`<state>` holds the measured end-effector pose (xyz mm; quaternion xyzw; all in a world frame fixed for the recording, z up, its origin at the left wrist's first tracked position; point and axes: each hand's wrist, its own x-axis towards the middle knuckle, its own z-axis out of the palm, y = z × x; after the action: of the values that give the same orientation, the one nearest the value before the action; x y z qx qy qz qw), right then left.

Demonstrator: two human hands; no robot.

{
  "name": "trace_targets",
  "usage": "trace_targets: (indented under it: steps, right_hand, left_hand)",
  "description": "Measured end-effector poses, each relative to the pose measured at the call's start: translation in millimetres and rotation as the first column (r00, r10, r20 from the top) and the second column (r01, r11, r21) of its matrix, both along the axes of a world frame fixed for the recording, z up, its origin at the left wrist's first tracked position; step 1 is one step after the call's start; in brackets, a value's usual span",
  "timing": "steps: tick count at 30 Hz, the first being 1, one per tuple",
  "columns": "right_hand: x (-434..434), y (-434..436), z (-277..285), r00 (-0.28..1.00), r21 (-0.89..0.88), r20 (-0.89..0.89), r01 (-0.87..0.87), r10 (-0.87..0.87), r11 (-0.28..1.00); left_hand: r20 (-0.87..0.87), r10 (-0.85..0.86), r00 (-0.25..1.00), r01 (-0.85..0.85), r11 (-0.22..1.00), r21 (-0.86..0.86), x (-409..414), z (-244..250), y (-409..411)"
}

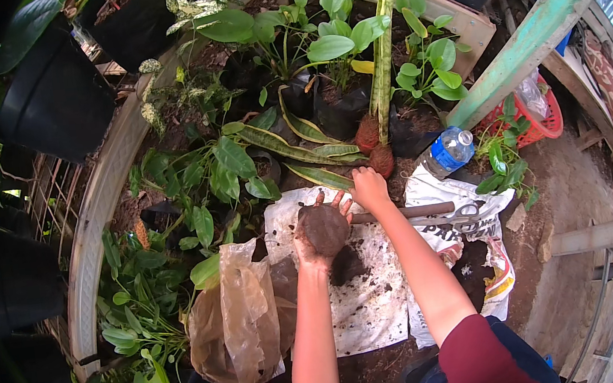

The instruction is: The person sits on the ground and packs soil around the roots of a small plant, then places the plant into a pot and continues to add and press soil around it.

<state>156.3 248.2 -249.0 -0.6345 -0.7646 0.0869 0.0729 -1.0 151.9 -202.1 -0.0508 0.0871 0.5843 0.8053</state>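
My left hand (314, 256) is palm up with a rounded clump of dark moist soil (322, 229) resting in it, and its fingertips are smeared with soil. Ahead and to the right, my right hand (370, 189) has its fingers curled at the end of a yellow-edged snake plant leaf (319, 176). Just beyond that hand lie two reddish-brown fibre-wrapped root balls (381, 160), with tall snake plant leaves (381, 75) rising from them. Below both hands a soil-stained white sack (374, 308) is spread on the ground, with loose dark soil on it.
A brown rod-like handle (422, 210) and scissors (465, 213) lie on a printed sack (489, 199) at right. Nearby stand a water bottle (446, 151) and red plastic basket (545, 121). A crumpled plastic bag (236, 318) sits left, beside leafy plants (140, 324). A green post (527, 36) slants at right.
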Motion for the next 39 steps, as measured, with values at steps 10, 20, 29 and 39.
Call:
trace_targets:
  steps: [10,20,29,39]
  right_hand:
    - [5.3,2.4,12.1,0.995,0.048,-0.08,-0.049,0.053,0.998]
    - [49.0,11.9,88.9,0.604,-0.452,-0.688,0.076,-0.402,0.889]
    - [23.0,-39.1,182.1,-0.337,-0.367,-0.824,-0.294,-0.455,0.883]
    - [-4.2,-120.0,282.5,-0.233,-0.363,-0.87,-0.293,-0.435,0.884]
  left_hand:
    - [-0.025,0.006,1.0,-0.007,1.0,-0.021,-4.1,1.1,-0.9]
    - [-0.079,0.039,0.996,-0.039,0.999,0.001,-16.8,-5.8,-5.4]
    - [0.014,-0.079,0.997,0.08,0.994,-0.072,-3.9,43.5,-17.8]
    - [0.059,-0.3,0.952,0.295,0.951,0.091,-11.0,145.8,-68.6]
